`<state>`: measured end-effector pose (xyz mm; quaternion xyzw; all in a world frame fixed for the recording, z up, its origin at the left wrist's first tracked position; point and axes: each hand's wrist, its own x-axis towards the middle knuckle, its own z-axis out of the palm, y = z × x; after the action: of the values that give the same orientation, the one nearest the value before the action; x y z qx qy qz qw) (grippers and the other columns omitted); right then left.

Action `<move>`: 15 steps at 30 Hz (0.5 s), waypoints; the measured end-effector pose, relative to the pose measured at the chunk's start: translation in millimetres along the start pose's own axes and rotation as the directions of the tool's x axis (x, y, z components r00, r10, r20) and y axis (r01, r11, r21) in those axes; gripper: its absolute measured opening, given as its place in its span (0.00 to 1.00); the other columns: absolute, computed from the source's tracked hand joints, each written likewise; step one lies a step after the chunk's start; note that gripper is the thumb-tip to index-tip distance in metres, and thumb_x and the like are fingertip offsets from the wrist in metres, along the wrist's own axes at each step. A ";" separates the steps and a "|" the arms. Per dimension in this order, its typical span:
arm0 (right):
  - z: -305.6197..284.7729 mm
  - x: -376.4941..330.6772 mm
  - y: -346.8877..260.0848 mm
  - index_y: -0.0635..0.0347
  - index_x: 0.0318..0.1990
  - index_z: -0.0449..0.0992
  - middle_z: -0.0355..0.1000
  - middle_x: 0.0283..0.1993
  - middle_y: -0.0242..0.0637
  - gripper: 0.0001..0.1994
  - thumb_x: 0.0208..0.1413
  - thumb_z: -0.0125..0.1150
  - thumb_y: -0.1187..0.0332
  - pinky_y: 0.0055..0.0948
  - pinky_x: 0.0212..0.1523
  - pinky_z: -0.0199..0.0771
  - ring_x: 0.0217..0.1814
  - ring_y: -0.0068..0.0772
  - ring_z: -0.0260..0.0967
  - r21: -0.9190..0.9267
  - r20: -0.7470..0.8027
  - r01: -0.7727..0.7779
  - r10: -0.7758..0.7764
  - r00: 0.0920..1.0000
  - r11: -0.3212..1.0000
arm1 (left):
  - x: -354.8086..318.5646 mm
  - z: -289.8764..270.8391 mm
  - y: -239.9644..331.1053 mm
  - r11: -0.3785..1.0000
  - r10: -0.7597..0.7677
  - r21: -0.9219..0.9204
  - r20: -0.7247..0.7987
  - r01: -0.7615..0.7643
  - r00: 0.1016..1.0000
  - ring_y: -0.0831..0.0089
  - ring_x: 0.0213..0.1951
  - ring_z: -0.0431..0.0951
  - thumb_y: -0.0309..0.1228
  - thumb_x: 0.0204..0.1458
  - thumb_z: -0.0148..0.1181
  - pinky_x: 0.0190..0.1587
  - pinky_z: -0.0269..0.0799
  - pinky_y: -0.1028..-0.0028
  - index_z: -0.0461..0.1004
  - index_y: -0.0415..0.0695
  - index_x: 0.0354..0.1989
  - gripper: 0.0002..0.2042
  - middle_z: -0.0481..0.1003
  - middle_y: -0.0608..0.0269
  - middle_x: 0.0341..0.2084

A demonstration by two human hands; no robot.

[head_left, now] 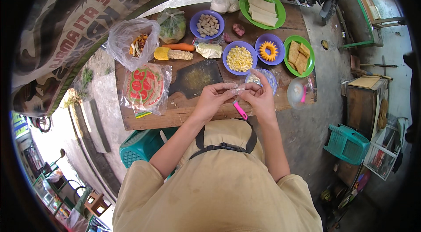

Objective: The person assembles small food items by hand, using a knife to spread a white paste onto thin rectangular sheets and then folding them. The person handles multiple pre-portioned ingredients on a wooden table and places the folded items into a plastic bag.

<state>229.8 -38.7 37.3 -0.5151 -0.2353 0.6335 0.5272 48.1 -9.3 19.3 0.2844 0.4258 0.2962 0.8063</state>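
My left hand (pixel 215 97) and my right hand (pixel 260 96) meet above the table's near edge, each with its fingers closed in a pinch. Between the fingertips is a small whitish piece (pixel 239 90), too small to name. Just below lies a knife with a pink handle (pixel 240 110), its blade partly hidden by my hands. Behind my right hand stands a small bowl (pixel 272 84) with pale contents, partly covered. Farther back is a purple bowl of corn kernels (pixel 240 59). A dark cutting board (pixel 196 78) lies beyond my left hand.
Left on the wooden table (pixel 175 118) are a corn cob (pixel 173 54), a carrot (pixel 180 46), plastic bags (pixel 133 43) and a printed packet (pixel 146 86). Right are a purple bowl with an orange ring (pixel 268 51), a green plate of fried pieces (pixel 299 56) and a translucent bowl (pixel 296 94).
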 end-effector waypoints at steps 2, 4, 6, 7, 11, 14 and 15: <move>0.2 0.9 2.3 0.64 0.71 0.55 0.72 0.45 0.40 0.42 0.49 0.68 0.88 0.23 0.42 0.80 0.40 0.24 0.77 -0.018 -0.008 0.025 -0.025 1.000 1.000 | 2.3 -4.1 -1.1 1.000 -0.028 0.008 -0.002 0.028 1.000 0.75 0.45 0.82 0.28 0.64 0.61 0.50 0.81 0.75 0.78 0.37 0.54 0.13 0.81 0.62 0.45; 1.3 2.6 4.9 0.62 0.72 0.53 0.68 0.46 0.39 0.43 0.48 0.68 0.88 0.22 0.41 0.80 0.40 0.24 0.77 -0.036 -0.024 0.049 -0.050 0.998 0.998 | 4.8 -7.0 -1.6 0.998 -0.064 -0.015 -0.007 0.064 0.998 0.75 0.44 0.82 0.27 0.64 0.61 0.49 0.81 0.75 0.77 0.36 0.54 0.13 0.81 0.61 0.45; 3.8 3.7 7.6 0.60 0.72 0.53 0.66 0.47 0.38 0.45 0.47 0.68 0.89 0.21 0.41 0.80 0.41 0.24 0.76 -0.043 -0.029 0.065 -0.066 0.997 0.997 | 6.2 -9.2 -1.0 0.993 -0.101 -0.064 -0.008 0.100 0.995 0.74 0.43 0.83 0.26 0.63 0.61 0.48 0.82 0.75 0.77 0.33 0.53 0.13 0.81 0.58 0.44; 4.1 3.5 7.8 0.59 0.73 0.52 0.65 0.47 0.37 0.45 0.47 0.68 0.89 0.21 0.41 0.81 0.41 0.24 0.76 -0.050 -0.042 0.066 -0.068 0.997 0.997 | 6.4 -9.4 -0.8 0.993 -0.101 -0.058 -0.006 0.100 0.995 0.74 0.42 0.83 0.26 0.64 0.61 0.48 0.82 0.75 0.77 0.34 0.53 0.13 0.81 0.59 0.44; 6.2 3.3 8.0 0.57 0.73 0.51 0.64 0.47 0.36 0.47 0.47 0.68 0.89 0.21 0.42 0.81 0.42 0.23 0.75 -0.083 -0.046 0.092 -0.096 0.994 0.992 | 7.7 -11.1 2.8 0.990 -0.136 -0.035 0.015 0.136 0.991 0.76 0.42 0.82 0.28 0.64 0.61 0.49 0.82 0.75 0.78 0.35 0.52 0.12 0.82 0.61 0.43; 5.4 5.0 9.0 0.58 0.73 0.51 0.65 0.47 0.36 0.46 0.47 0.68 0.89 0.21 0.42 0.81 0.42 0.24 0.76 -0.089 -0.038 0.100 -0.104 0.994 0.991 | 7.1 -11.9 3.3 0.988 -0.152 0.002 0.029 0.152 0.988 0.77 0.42 0.81 0.30 0.65 0.60 0.48 0.81 0.75 0.79 0.37 0.52 0.12 0.81 0.63 0.42; 4.1 5.3 10.5 0.58 0.73 0.52 0.66 0.46 0.37 0.45 0.47 0.67 0.89 0.23 0.43 0.82 0.42 0.25 0.76 -0.096 -0.038 0.101 -0.105 0.994 0.990 | 7.2 -12.3 2.4 0.989 -0.150 0.005 0.041 0.150 0.988 0.78 0.42 0.81 0.32 0.66 0.59 0.47 0.80 0.75 0.79 0.38 0.52 0.12 0.81 0.64 0.42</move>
<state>222.1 -36.4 27.8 -0.5400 -0.2796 0.5824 0.5395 40.4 0.0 11.4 0.2585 0.4295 0.2285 0.8346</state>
